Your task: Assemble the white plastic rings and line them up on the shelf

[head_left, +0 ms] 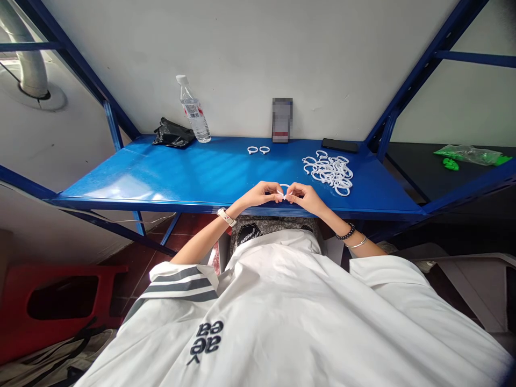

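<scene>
Pinching one white ring (284, 187) between them, the left hand (263, 194) and right hand (303, 195) meet at the blue table's (169, 172) near edge, fingers clamped on it, apparently at its ends. A pile of rings (330, 171) lies just right.

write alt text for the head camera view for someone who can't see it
Seen from above, a person's left hand and right hand together pinch one small white plastic ring over the front edge of a blue metal shelf table. A loose pile of white plastic rings lies to the right, two separate white rings farther back, and a clear plastic water bottle stands by the wall.
</scene>
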`<state>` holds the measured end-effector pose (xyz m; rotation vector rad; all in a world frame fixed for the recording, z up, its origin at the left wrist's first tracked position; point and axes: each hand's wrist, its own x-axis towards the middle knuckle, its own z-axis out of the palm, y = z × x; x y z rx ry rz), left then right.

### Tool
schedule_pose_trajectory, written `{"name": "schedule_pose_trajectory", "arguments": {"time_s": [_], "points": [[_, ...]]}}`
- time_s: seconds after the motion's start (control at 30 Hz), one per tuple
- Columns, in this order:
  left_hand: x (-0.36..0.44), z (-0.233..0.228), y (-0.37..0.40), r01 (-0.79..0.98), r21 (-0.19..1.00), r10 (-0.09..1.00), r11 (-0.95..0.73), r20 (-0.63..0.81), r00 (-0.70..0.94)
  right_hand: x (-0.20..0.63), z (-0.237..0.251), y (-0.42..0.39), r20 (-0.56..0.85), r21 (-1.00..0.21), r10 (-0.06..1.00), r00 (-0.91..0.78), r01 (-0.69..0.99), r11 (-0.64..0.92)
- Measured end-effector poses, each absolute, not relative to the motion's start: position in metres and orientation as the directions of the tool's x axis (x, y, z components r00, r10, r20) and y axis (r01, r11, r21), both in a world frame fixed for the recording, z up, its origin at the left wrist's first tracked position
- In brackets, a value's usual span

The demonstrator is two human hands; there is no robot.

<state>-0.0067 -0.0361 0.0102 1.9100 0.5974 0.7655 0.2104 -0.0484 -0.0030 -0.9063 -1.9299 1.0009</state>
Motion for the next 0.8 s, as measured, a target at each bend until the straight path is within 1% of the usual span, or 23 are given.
{"name": "schedule_pose_trajectory", "arguments": {"time_s": [0.17, 0.43, 0.8], "points": [[-0.0072, 0.0089, -0.0349, 0.100, 0.901, 0.689, -0.421, 0.247, 0.681, 0.2097, -0.0013, -0.0491, 0.281, -0.887, 0.840, -0.464, 0.210, 0.412], [-0.0071, 0.0081, -0.0343, 0.126, 0.896, 0.693, -0.426, 0.234, 0.682, 0.2101, -0.0011, -0.0483, 0.291, -0.891, 0.833, -0.470, 0.184, 0.415], [-0.0073, 0.0080, -0.0340, 0.134, 0.902, 0.705, -0.411, 0.221, 0.674, 0.2102, 0.0027, -0.0516, 0.271, -0.851, 0.820, -0.504, 0.272, 0.448]]}}
